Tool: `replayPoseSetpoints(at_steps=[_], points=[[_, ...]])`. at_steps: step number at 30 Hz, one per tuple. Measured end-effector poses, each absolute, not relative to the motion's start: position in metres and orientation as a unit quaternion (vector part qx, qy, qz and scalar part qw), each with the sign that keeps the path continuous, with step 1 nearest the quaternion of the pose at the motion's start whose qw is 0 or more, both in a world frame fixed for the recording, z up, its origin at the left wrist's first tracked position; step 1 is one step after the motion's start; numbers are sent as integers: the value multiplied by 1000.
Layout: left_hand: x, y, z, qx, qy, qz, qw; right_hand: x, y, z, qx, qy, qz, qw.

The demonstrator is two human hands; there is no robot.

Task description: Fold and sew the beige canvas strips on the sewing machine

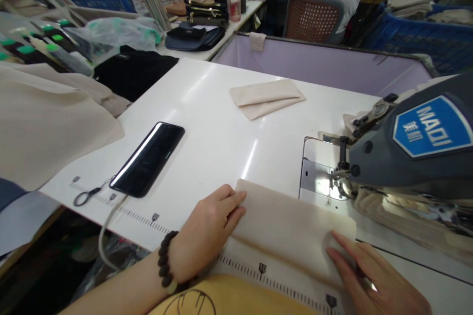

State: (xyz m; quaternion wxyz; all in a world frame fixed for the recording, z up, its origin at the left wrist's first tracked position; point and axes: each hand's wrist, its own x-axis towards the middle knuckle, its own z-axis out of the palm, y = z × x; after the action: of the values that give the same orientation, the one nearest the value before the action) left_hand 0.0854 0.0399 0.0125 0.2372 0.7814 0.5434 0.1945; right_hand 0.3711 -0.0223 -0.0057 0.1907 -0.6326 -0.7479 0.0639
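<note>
A folded beige fabric piece lies on the white sewing table near its front edge, just left of the sewing machine's needle. My left hand, with a dark bead bracelet on the wrist, presses its flat, closed-together fingers on the fabric's left edge. My right hand lies flat on the fabric's right lower corner, fingers stretched out. Neither hand grips the cloth; both rest on it.
A grey sewing machine with a blue badge fills the right. A black phone on a cable and small snips lie at left. Another folded beige piece sits farther back. Beige cloth is piled left. A person sits beyond.
</note>
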Motion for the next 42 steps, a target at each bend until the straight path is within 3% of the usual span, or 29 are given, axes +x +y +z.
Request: replayPoseSetpoints(at_steps=[12,42], points=[[79,45,-1,802,530,196,196,352,-19,5,-638,-721,94,253],[74,44,-5,834,507,175,128,348,-21,11,-645,-699,158,264]])
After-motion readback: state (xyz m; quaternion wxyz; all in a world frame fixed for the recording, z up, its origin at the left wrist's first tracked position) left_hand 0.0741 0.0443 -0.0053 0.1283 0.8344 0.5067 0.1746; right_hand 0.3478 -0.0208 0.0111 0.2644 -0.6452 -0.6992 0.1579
